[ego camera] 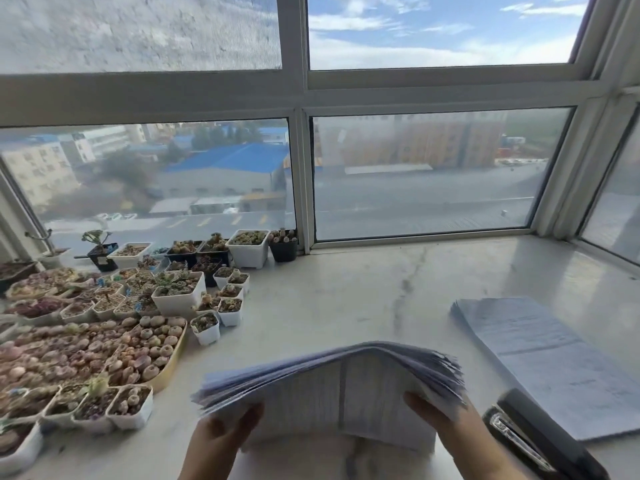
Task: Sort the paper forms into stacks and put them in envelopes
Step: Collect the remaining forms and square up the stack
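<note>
Both hands, left hand [221,433] & right hand [441,419], are gripping a thick forms stack [332,386] at bottom centre, above the desk [346,289]. Second pile [540,355] lying lower right. No envelopes visible; sorting looks early.

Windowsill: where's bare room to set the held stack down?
Free: the marble sill between the succulent pots and the flat paper pile, back to the window frame. Crowded: the left with pots; the right holds the pile and a stapler. Both hands grip the stack.
</note>
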A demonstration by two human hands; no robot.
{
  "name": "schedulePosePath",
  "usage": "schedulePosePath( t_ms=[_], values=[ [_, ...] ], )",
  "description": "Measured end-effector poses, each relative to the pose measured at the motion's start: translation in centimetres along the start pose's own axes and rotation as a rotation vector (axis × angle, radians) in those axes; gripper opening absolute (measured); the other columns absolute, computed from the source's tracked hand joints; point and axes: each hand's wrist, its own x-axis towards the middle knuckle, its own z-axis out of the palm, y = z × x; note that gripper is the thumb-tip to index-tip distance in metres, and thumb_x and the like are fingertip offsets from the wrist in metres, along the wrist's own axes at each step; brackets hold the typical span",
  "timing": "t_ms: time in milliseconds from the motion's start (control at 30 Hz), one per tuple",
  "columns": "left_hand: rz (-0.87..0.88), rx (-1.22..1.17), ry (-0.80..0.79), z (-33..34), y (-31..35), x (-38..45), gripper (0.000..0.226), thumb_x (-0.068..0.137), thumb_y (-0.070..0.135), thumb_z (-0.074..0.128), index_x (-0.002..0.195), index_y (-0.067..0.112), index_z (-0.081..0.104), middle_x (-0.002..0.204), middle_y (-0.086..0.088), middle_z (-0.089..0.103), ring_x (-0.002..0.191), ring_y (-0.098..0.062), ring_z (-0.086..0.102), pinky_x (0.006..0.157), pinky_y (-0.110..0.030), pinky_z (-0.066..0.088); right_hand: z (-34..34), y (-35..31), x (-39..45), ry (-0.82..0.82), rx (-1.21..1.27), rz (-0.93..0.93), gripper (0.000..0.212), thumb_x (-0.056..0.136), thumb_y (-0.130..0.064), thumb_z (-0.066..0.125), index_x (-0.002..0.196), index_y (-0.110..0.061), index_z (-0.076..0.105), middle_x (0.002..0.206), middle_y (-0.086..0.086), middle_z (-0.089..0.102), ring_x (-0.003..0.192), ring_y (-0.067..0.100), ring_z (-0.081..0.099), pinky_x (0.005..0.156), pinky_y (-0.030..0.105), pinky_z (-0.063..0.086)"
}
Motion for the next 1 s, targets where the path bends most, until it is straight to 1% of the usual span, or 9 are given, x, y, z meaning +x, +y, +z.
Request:
schedulePosePath(
  t_ms=[67, 133, 233, 367, 467, 600, 667, 833, 1000],
  values=[
    [0.001, -0.02, 0.07, 1.3, -0.1, -0.2, 0.052, 0.05, 0.054, 0.073, 0.087, 0.018, 0.067, 0.074, -0.001, 0.069, 0.087, -0.023, 0.064, 0.069, -0.027, 0.046, 0.7, 0.9, 0.3, 0.069, 0.115, 0.06, 0.026, 0.078, -0.018, 0.079, 0.098, -0.03, 0.068, 0.094, -0.013, 0.074, 0.097, -0.001, 0.063, 0.1, 0.032, 0.046],
    [0.028, -0.115, 0.136, 2.0, 0.6, -0.3, 0.029, 0.065, 0.038, 0.078, 0.088, 0.022, 0.068, 0.082, -0.001, 0.072, 0.094, -0.027, 0.064, 0.074, -0.028, 0.051, 0.9, 0.4, 0.7, 0.06, 0.24, 0.107, 0.024, 0.082, -0.002, 0.073, 0.092, -0.024, 0.07, 0.081, -0.012, 0.075, 0.084, 0.007, 0.066, 0.085, 0.033, 0.051],
    [0.063, -0.231, 0.174, 1.6, 1.6, -0.4, 0.044, 0.055, 0.048, 0.076, 0.095, 0.03, 0.069, 0.089, 0.002, 0.073, 0.094, -0.027, 0.065, 0.084, -0.047, 0.052, 0.3, -1.3, 0.9, 0.069, 0.301, 0.084, 0.018, 0.079, -0.004, 0.077, 0.086, -0.02, 0.074, 0.087, -0.003, 0.076, 0.084, 0.014, 0.067, 0.078, 0.034, 0.051],
    [0.056, -0.114, 0.158, 0.8, 0.8, -1.2, 0.072, 0.041, 0.048, 0.079, 0.104, 0.023, 0.055, 0.098, -0.002, 0.067, 0.092, -0.024, 0.062, 0.085, -0.043, 0.049, -1.3, -0.3, -0.1, -0.05, 0.268, 0.075, 0.048, 0.069, -0.002, 0.083, 0.112, -0.021, 0.071, 0.109, 0.001, 0.074, 0.103, 0.017, 0.068, 0.086, 0.033, 0.055],
    [-0.03, -0.171, 0.099, 1.0, -0.2, -2.0, 0.053, 0.05, 0.031, 0.078, 0.098, 0.019, 0.059, 0.098, -0.006, 0.069, 0.094, -0.027, 0.064, 0.082, -0.039, 0.048, -1.7, 1.7, -1.0, -0.088, 0.364, 0.189, 0.059, 0.059, -0.009, 0.084, 0.116, -0.009, 0.068, 0.11, 0.009, 0.073, 0.109, 0.025, 0.066, 0.077, 0.024, 0.057],
    [-0.04, -0.187, 0.155, 1.9, -0.7, -2.0, 0.03, 0.082, 0.019, 0.072, 0.107, 0.015, 0.055, 0.109, -0.017, 0.064, 0.101, -0.032, 0.059, 0.085, -0.042, 0.047, -0.8, 1.5, -1.1, -0.034, 0.378, 0.179, 0.042, 0.067, -0.014, 0.077, 0.109, -0.011, 0.07, 0.103, 0.005, 0.075, 0.106, 0.022, 0.066, 0.085, 0.027, 0.05],
    [-0.018, -0.256, 0.199, 2.2, 0.4, -1.9, 0.022, 0.085, 0.019, 0.069, 0.103, 0.019, 0.056, 0.106, -0.014, 0.063, 0.092, -0.026, 0.058, 0.078, -0.038, 0.046, -0.8, 0.2, -0.7, -0.011, 0.392, 0.163, 0.03, 0.075, -0.007, 0.078, 0.104, -0.012, 0.071, 0.096, 0.004, 0.076, 0.093, 0.017, 0.069, 0.076, 0.024, 0.052],
    [0.056, -0.332, 0.125, 1.5, 1.2, -1.9, 0.044, 0.074, 0.016, 0.078, 0.109, 0.024, 0.052, 0.11, -0.008, 0.063, 0.105, -0.026, 0.058, 0.087, -0.041, 0.046, -2.3, -1.2, -0.9, -0.077, 0.361, 0.063, 0.047, 0.066, -0.018, 0.075, 0.112, -0.014, 0.069, 0.105, 0.001, 0.075, 0.099, 0.01, 0.068, 0.075, 0.015, 0.052],
    [0.082, -0.373, 0.113, 2.0, 2.8, -2.3, 0.104, 0.035, 0.058, 0.083, 0.127, 0.022, 0.049, 0.122, -0.002, 0.059, 0.118, -0.018, 0.053, 0.099, -0.034, 0.042, -1.7, -0.2, -1.1, -0.076, 0.146, 0.023, 0.026, 0.083, 0.001, 0.072, 0.102, -0.017, 0.074, 0.1, -0.006, 0.075, 0.099, 0.003, 0.066, 0.081, 0.008, 0.045]
  ],
)
